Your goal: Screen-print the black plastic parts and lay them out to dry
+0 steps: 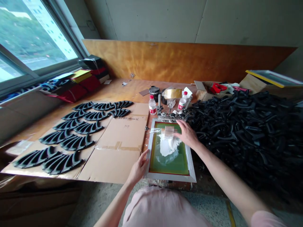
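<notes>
A silk-screen printing frame (192,170) with a silver metal rim and green mesh lies in front of me at the table's edge. White ink (167,147) is spread over the middle of the mesh. My left hand (139,167) grips the frame's left side near the front corner. On the mesh at the upper edge of the ink stands a small pale squeegee (169,131). My right hand (188,135) is over the frame's upper right, thumb and forefinger apart, with the thumb close beside the squeegee. Whether they touch cannot be made out. Behind the frame is a metal hinge clamp (169,117).
Black fan-shaped plastic parts (62,164) lie in rows on a cardboard sheet (113,160) at the left. A big heap of black parts (246,135) fills the right. Red-capped bottles (152,105), a black jar (154,92) and a tape roll (172,93) stand behind the clamp.
</notes>
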A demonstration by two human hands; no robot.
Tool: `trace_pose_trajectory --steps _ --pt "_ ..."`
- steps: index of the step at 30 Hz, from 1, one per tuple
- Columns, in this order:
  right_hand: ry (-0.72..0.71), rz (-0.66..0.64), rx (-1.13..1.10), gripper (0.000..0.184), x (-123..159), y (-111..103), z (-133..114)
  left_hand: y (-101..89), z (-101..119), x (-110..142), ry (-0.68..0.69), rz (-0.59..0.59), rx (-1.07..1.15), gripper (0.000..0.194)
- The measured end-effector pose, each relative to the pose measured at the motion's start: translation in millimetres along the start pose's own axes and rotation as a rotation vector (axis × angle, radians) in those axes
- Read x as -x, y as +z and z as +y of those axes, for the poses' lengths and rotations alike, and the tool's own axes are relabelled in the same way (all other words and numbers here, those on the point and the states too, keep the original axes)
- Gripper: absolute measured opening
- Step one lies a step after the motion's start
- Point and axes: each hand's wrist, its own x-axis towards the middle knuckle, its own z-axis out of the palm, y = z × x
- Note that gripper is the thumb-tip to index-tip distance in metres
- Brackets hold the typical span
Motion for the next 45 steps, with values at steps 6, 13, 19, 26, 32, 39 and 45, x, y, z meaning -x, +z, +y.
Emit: trace_pose_trajectory --steps 6,13,19,26,32,39,45 --pt "-0.021 -0.343 0.124 0.02 -9.5 32.4 -49.0 6.5 -27.9 -11.9 -0.031 -0.038 -0.075 0.065" --pt "-0.321 -0.405 0.15 0.018 55.6 29.2 -52.7 7.8 -23.4 -11.7 -0.088 -0.027 -0.091 0.062" --pt "-0.449 -0.477 0.095 0.009 47.3 14.0 -50.0 7.0 -24.0 -12.5 -0.091 -0.034 -0.074 0.062" --pt "-0.447 -0.222 0.127 0.022 75.6 38.3 -51.1 8.0 -24.9 -9.9 -0.089 -0.007 0.026 0.066" --pt "-0.349 -0.279 0.023 0.014 40.3 23.9 -53.0 4.6 -23.5 -8.8 -0.093 -0.022 0.088 0.07" --pt "0.106 -0.009 -0.028 0.046 -40.2 -27.4 -12.0 -29.5 53.2 3.2 -0.078 -0.075 0.394 0.067" --pt "0.415 0.002 -0.004 0.044 9.3 -16.7 38.7 -45.5 148.5 -41.2 0.351 0.055 0.535 0.046"
